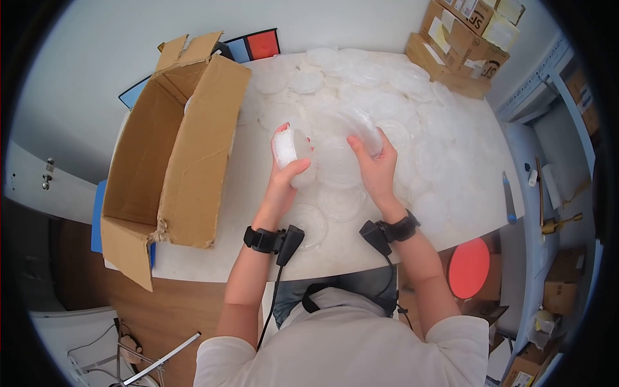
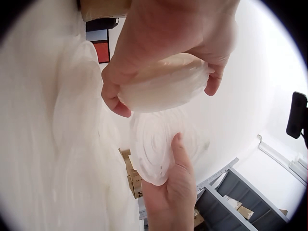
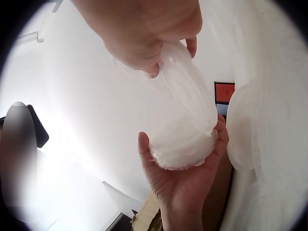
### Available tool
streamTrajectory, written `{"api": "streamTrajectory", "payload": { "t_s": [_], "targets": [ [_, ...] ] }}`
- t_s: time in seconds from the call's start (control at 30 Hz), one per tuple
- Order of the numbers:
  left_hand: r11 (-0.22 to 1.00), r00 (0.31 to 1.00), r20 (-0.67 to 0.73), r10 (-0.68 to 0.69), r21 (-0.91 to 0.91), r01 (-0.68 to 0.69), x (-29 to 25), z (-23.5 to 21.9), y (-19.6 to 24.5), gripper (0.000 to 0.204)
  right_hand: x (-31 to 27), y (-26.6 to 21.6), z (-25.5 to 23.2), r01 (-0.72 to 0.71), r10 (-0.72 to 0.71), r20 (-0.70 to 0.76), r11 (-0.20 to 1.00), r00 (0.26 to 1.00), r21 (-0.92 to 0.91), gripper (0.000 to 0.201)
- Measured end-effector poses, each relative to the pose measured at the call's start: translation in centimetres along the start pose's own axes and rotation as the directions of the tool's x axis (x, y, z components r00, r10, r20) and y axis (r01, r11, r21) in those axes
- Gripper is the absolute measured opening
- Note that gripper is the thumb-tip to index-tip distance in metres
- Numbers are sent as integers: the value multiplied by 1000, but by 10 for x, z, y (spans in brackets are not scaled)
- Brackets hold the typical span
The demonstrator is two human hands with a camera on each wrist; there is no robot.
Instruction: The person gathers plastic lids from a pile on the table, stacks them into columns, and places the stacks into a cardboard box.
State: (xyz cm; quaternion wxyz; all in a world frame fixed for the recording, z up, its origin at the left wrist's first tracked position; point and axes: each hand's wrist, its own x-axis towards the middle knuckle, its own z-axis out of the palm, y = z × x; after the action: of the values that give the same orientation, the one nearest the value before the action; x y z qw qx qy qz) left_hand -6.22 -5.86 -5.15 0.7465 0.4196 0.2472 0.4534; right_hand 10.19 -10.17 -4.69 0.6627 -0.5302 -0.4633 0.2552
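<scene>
My left hand (image 1: 282, 173) grips a short stack of round, translucent plastic lids (image 1: 288, 148), thumb on the near side and fingers round the far side. In the right wrist view that stack (image 3: 182, 150) sits in the palm, its rims bunched together. My right hand (image 1: 379, 173) pinches more clear round lids (image 1: 366, 129) by the edge, held tilted. Their ringed face (image 2: 155, 139) shows in the left wrist view, just below the left hand's stack. Both hands are raised over the table (image 1: 258, 258), close together.
Many more clear lids (image 1: 429, 142) lie spread over the table's middle and right. An open cardboard box (image 1: 203, 155) stands at the left. Taped cartons (image 1: 461, 48) are piled at the back right corner. A blue-handled knife (image 1: 509, 197) lies by the right edge.
</scene>
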Motion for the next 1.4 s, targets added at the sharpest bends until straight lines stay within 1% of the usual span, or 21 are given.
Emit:
{"api": "streamTrajectory", "payload": {
  "t_s": [0.03,0.1,0.13,0.2,0.37,0.47,0.63,0.7,0.73,0.8,0.83,0.9,0.97,1.0,1.07,1.13,1.17,1.2,1.27,1.3,1.4],
  "targets": [
    [999,1000,19,10,48,-10,-1,2,-1,76,-3,-3,3,-1,1,0,1000,1000,0,26],
    [995,999,37,18,98,-22,-1,1,-3,78,-9,-6,9,185,-175,186,982,967,-39,31],
    [997,999,19,51,59,-52,0,-1,-5,80,-9,-6,10,184,-174,187,982,967,-36,31],
    [996,997,-2,83,21,-83,1,-2,-7,81,-10,-6,12,205,-205,386,978,899,42,44],
    [986,985,62,163,9,-164,0,-8,-12,76,-15,-6,15,268,-249,464,963,850,26,54],
    [985,982,134,135,-122,-119,-2,-6,-9,78,-19,-11,15,350,-301,494,937,816,-7,54],
    [987,988,100,116,-122,-103,-3,-4,-7,78,-17,-6,7,448,-334,529,888,780,-100,44],
    [993,993,61,99,-76,-95,-4,-2,-4,78,-19,3,1,55,-53,297,999,953,3,35],
    [991,997,63,55,-126,-47,-4,-2,-2,80,-17,2,0,53,-51,294,999,954,2,35],
    [984,998,67,13,-176,-1,-5,-1,1,82,-6,0,0,56,-94,99,943,991,329,30],
    [978,998,55,9,-209,3,-5,0,2,82,-6,1,-2,58,-95,98,942,991,329,30],
    [971,999,45,5,-240,5,-3,-1,1,82,-6,6,-6,-297,152,302,798,941,524,30],
    [978,979,-40,198,71,-195,0,-4,-1,84,-8,2,-1,-296,147,313,808,938,510,29],
    [978,979,-39,198,72,-195,1,-6,0,84,-9,1,1,-295,143,322,817,936,495,29],
    [829,879,-77,471,378,-412,0,-11,6,87,-9,4,-1,-290,131,334,823,933,489,29],
    [874,879,-122,461,232,-427,-3,-13,13,85,-9,4,-2,-285,120,343,829,931,481,30],
    [896,880,-168,444,80,-436,-5,-13,16,83,-8,3,-3,-353,182,347,771,920,530,29],
    [896,880,-166,444,81,-437,-5,-12,17,83,-7,3,-4,-415,242,355,703,903,577,29],
    [965,965,21,263,6,-263,-7,-11,20,83,-6,1,-4,-445,241,387,645,890,621,28],
    [978,975,84,204,18,-206,-6,-5,18,87,-6,1,-3,-476,240,421,583,875,658,27],
    [998,975,218,37,49,-49,-7,9,11,97,-8,12,2,-450,228,403,633,886,630,27]
  ]
}}
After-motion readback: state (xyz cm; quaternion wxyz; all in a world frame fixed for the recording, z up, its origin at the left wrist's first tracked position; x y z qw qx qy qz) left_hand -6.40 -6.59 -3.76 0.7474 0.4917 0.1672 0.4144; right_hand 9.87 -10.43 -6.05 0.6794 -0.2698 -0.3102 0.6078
